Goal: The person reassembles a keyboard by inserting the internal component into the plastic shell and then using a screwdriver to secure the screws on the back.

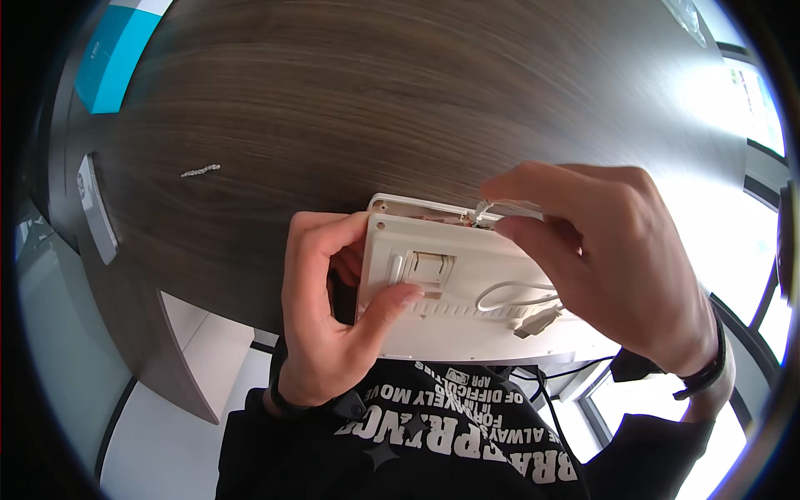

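A cream-white keyboard is held tilted near my body at the table edge, its underside facing me. A fold-out foot sits in that underside. Along the far edge the two halves of the casing stand apart, showing small inner parts. My left hand grips the left end, thumb on the underside and fingers behind. At the gap, my right hand pinches a short whitish cable end that runs into the casing; the fingers partly hide it. A white cable with a USB plug lies across the underside.
On the dark wood table lies a small twisted silvery strip. A white flat phone-like object lies at the left edge, and a turquoise box stands at the far left. Clear plastic shows at the far right.
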Available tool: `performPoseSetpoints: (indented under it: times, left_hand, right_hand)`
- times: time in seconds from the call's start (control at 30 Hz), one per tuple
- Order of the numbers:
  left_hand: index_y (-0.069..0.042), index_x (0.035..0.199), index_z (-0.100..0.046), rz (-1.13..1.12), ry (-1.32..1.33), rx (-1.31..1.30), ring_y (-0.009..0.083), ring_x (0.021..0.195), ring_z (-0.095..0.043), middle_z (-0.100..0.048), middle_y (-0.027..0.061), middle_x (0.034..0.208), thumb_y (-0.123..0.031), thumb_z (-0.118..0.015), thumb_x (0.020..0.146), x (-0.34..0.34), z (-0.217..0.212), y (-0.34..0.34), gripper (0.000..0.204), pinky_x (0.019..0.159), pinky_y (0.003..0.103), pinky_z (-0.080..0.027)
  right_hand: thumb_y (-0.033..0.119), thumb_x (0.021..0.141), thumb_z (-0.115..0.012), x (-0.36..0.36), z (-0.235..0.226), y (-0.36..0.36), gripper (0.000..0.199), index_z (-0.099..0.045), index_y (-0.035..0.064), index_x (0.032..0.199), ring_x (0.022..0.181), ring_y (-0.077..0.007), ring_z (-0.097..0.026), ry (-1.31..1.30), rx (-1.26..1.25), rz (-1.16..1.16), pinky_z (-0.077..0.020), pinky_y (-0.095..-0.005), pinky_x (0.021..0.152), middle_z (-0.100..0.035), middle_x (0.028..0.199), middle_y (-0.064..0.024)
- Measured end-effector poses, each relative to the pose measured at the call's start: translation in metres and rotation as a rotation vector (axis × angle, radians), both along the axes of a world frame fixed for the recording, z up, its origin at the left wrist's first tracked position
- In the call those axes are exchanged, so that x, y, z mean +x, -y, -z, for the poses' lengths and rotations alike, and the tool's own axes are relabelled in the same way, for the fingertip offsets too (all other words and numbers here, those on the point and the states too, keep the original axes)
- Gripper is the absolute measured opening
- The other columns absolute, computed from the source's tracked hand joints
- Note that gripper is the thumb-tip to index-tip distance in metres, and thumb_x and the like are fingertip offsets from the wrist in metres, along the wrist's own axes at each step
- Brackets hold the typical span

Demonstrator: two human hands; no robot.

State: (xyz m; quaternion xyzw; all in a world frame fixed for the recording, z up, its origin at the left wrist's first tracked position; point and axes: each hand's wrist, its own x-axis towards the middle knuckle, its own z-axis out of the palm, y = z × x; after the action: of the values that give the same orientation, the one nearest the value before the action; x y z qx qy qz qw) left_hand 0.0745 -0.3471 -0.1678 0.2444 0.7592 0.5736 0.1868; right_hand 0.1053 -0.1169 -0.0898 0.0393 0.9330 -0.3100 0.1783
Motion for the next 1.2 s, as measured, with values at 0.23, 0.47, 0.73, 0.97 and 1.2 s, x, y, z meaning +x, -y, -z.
performPoseSetpoints:
  times: [0.23,0.47,0.73,0.97,1.2]
  left_hand:
    - [0.002,0.117,-0.051,0.003,0.013,0.002,0.0113,0.078,-0.050,-0.048,0.0087,0.103,-0.015,-0.077,0.080,-0.001,0.001,-0.003,0.048,0.066,0.025,-0.044]
    - [0.002,0.117,-0.052,0.001,0.009,-0.047,0.0118,0.076,-0.052,-0.049,0.0098,0.105,-0.014,-0.079,0.079,-0.004,0.000,-0.001,0.049,0.066,0.025,-0.044]
    - [0.002,0.117,-0.053,-0.030,0.029,-0.037,0.0116,0.076,-0.053,-0.050,0.0096,0.104,-0.013,-0.079,0.078,-0.002,0.000,-0.001,0.050,0.066,0.025,-0.045]
    - [0.001,0.119,-0.053,-0.048,0.031,-0.064,0.0118,0.075,-0.053,-0.050,0.0093,0.102,-0.013,-0.080,0.078,0.000,-0.003,-0.002,0.051,0.065,0.024,-0.044]
    - [0.003,0.125,-0.050,-0.159,0.158,-0.150,0.0110,0.083,-0.047,-0.049,0.0045,0.100,-0.008,-0.076,0.076,0.001,-0.015,-0.007,0.056,0.072,0.023,-0.038]
  right_hand:
    - [-0.002,0.081,-0.069,-0.013,0.009,0.001,0.005,-0.065,-0.0003,0.078,0.054,-0.0166,-0.065,-0.044,-0.005,0.006,-0.0483,-0.0253,0.048,-0.067,0.066,-0.0101]
    - [-0.004,0.078,-0.069,-0.020,0.015,0.002,0.009,-0.063,-0.0003,0.072,0.053,-0.0181,-0.065,-0.002,0.062,-0.108,-0.0492,-0.0263,0.047,-0.065,0.061,-0.0096]
    - [-0.005,0.076,-0.067,-0.027,0.022,-0.002,0.013,-0.061,0.0009,0.067,0.049,-0.0184,-0.060,-0.051,0.061,-0.239,-0.0452,-0.0293,0.044,-0.061,0.058,-0.0083]
    - [-0.001,0.075,-0.073,-0.031,0.027,-0.010,0.011,-0.064,0.0003,0.069,0.051,-0.0180,-0.061,-0.012,0.000,-0.363,-0.0464,-0.0302,0.044,-0.063,0.064,-0.0076]
    - [0.000,0.075,-0.073,-0.034,0.036,-0.009,0.010,-0.065,0.0003,0.070,0.052,-0.0152,-0.061,-0.079,-0.038,-0.406,-0.0452,-0.0271,0.041,-0.063,0.064,-0.0063]
